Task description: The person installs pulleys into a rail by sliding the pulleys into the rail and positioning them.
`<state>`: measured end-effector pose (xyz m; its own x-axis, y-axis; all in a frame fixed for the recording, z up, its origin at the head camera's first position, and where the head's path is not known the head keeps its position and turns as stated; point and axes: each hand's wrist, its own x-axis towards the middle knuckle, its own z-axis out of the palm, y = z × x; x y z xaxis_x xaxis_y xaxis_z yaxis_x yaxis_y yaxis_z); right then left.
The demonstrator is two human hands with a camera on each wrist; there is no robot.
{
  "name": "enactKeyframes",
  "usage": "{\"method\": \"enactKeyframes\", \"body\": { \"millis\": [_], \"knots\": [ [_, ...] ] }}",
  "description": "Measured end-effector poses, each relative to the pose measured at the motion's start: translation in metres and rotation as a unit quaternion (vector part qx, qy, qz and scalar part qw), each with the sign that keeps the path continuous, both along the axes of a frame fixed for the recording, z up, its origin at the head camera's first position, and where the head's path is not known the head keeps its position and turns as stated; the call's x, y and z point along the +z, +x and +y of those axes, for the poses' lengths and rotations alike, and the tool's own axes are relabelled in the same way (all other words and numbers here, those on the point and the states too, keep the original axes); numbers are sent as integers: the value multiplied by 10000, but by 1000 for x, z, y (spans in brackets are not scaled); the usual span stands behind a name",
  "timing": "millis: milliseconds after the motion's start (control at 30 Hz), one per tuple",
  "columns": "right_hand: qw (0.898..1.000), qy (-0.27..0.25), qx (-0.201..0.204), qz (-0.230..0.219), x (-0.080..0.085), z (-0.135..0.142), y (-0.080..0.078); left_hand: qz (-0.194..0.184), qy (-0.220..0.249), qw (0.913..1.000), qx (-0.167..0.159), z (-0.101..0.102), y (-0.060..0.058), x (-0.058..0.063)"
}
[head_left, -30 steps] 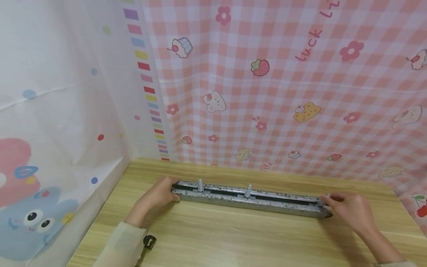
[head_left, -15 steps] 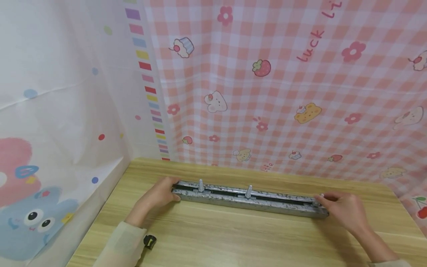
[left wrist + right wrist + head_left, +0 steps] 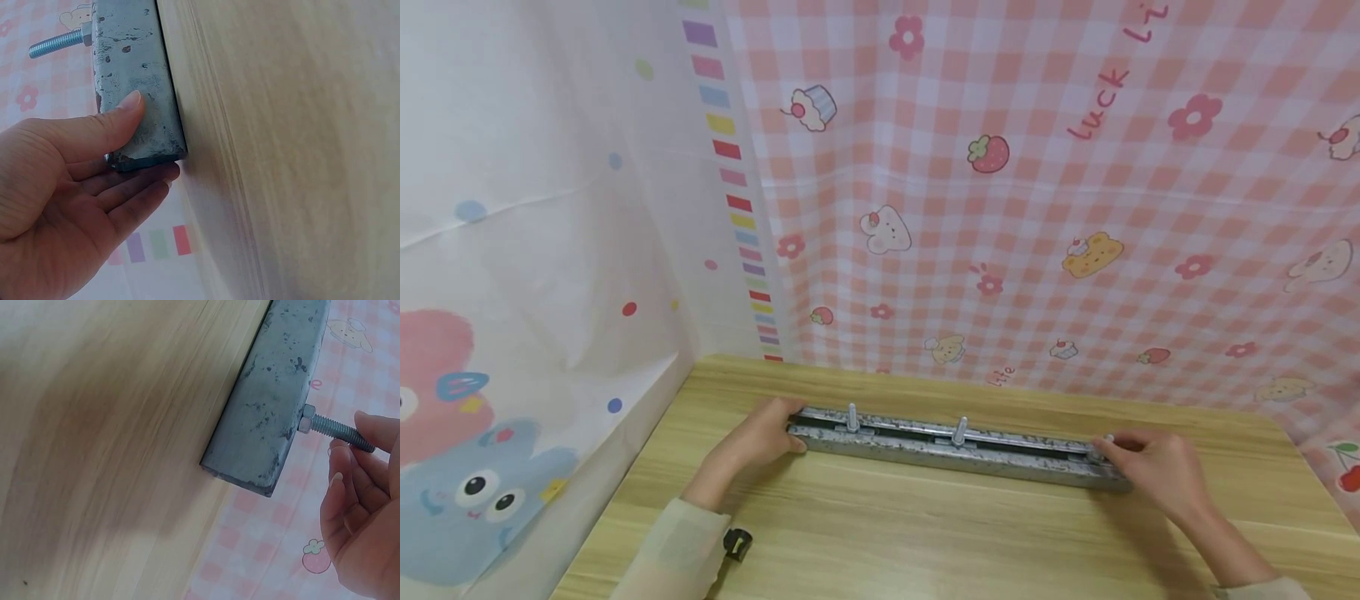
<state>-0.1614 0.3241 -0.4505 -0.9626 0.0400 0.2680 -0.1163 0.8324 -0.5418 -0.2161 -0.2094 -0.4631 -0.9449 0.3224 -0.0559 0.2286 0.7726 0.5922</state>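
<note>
A long grey metal strut channel (image 3: 917, 458), speckled with dark marks, lies on the table with its slot facing up. Two threaded bolts stand up from the slot, one left of centre (image 3: 852, 418) and one near the middle (image 3: 959, 432). My left hand (image 3: 763, 433) grips the channel's left end, thumb on the front face and fingers around the end, as the left wrist view shows. At the right end, my right hand (image 3: 1161, 467) pinches the top of a third bolt (image 3: 331, 428) between thumb and fingers. That bolt has a hex nut against the channel.
A small black object (image 3: 737, 544) with a yellowish mark lies on the wooden table (image 3: 910, 542) beside the left sleeve. Behind the table hangs a pink checked cloth (image 3: 1037, 200), with a white printed cloth (image 3: 565, 250) along the left.
My right hand has slid left along the channel with the pinched bolt, moving inward from the right end. The left hand, the channel and the other two bolts stay put.
</note>
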Motion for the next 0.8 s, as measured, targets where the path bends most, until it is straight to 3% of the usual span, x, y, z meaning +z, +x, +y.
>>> {"method": "enactKeyframes", "body": {
  "millis": [500, 800],
  "knots": [
    [9992, -17, 88, 387, -2, -9, -2, -85, 16, 9999, 52, 1, -1, -1],
    [9994, -98, 101, 317, -2, -13, -1, -40, -9, 10000, -2, 0, -1, 0]
  ]
}}
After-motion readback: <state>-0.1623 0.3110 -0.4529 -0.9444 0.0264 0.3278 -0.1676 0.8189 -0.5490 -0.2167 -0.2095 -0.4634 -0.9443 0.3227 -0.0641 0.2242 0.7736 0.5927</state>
